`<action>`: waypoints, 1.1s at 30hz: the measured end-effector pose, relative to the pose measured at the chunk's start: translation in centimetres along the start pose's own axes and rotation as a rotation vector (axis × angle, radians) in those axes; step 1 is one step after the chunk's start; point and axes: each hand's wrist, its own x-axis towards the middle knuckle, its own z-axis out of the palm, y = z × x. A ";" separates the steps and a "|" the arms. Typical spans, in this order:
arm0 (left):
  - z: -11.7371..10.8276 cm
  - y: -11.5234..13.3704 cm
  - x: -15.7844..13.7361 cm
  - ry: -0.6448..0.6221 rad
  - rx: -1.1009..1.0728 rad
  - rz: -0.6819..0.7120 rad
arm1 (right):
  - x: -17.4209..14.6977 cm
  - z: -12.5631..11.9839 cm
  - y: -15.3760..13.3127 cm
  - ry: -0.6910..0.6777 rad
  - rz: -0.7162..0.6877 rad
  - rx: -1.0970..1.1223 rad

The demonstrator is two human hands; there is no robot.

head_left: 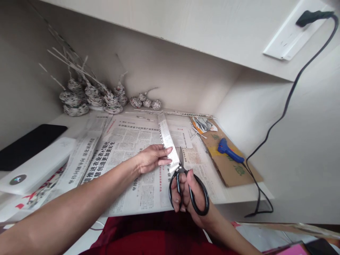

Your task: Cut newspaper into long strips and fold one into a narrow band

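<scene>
Black-handled scissors (181, 170) are gripped in the right hand (196, 189), digits through the loops, blades at the near end of a newsprint strip (165, 134). The left hand (152, 158) pinches that strip between thumb and fingers; it extends away above newspaper sheets (135, 141) covering the worktop (233, 193). To the right, a blue glue gun (230, 150) rests on cardboard (225, 171). Woven gourd-shaped pieces (113, 103) stand along the back.

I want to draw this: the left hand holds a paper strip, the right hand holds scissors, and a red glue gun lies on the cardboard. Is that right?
Almost: the head view shows that the glue gun on the cardboard is blue, not red. The left hand does hold a paper strip, and the right hand holds scissors.
</scene>
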 end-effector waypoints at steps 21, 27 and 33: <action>-0.4 0.0 0.5 0.058 -0.066 0.056 | -0.6 -0.7 0.7 0.104 -0.055 -0.130; -0.3 -0.2 0.5 0.037 -0.022 -0.001 | -0.4 -0.9 0.4 0.043 0.026 -0.047; -0.1 -0.5 0.4 -0.014 0.015 -0.054 | 0.0 -0.3 -0.6 0.003 -0.041 -0.091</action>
